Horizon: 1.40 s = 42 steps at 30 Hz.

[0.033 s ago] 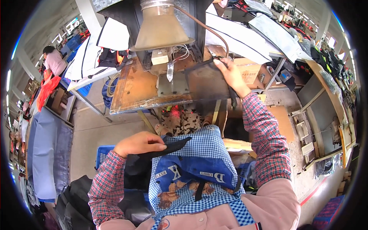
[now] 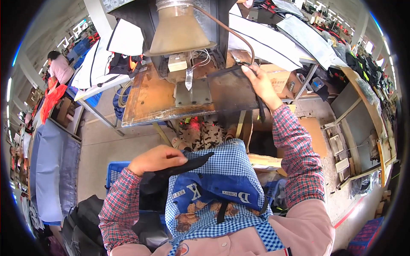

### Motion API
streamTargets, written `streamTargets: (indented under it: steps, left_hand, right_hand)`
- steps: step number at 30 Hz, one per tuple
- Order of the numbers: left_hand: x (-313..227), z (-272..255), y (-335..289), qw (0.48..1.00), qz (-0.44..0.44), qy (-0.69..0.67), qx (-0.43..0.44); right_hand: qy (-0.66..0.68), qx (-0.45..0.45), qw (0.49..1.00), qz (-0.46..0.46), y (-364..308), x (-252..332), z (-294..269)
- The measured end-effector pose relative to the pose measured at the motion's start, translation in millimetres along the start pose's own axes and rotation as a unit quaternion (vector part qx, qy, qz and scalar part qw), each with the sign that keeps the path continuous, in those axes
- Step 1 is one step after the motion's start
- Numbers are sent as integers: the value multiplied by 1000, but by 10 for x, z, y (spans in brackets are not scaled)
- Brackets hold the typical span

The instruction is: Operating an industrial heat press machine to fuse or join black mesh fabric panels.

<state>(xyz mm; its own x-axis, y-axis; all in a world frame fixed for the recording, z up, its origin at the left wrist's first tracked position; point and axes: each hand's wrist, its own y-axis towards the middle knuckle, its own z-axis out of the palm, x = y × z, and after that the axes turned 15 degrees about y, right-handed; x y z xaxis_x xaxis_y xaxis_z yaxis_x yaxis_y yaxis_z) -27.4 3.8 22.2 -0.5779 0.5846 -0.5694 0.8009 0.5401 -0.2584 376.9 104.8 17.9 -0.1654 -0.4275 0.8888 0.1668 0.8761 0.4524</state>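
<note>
Right hand (image 2: 261, 85) gripping a dark panel (image 2: 232, 89) on the workbench (image 2: 149, 102), left hand (image 2: 156, 158) below the workbench pinching black fabric (image 2: 183, 167) over the lap

Funnel hood (image 2: 179, 30) perhaps crowds worktable (image 2: 149, 100).

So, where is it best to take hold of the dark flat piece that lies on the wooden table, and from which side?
Probably its right edge, coming from the right. The dark flat piece lies flat on the wooden table, and its right edge sticks out past the metal plate, where the right hand already grips it. The left hand rests on a black strip on the lap.
</note>
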Motion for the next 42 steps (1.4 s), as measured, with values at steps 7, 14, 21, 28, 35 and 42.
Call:
streamTargets:
  steps: [7,14,21,28,35,42]
  left_hand:
    - [-259,268,684,966,2,-167,-199]
    - [-425,374,1005,960,15,-196,-202]
    - [-484,319,1012,975,13,-153,-162]
    - [-377,246,1112,917,30,-314,-244]
    - [-199,132,1419,915,-4,-270,-298]
    - [-52,-47,1570,883,-39,-368,-288]
  right_hand:
    - [207,36,970,119,-801,515,-5]
    - [128,258,943,167,-1180,458,-169]
    - [75,361,912,178,-1162,339,146]
    - [282,161,914,242,-766,365,464]
    - [282,128,930,198,-73,58,759]
    - [193,68,964,169,209,-103,980]
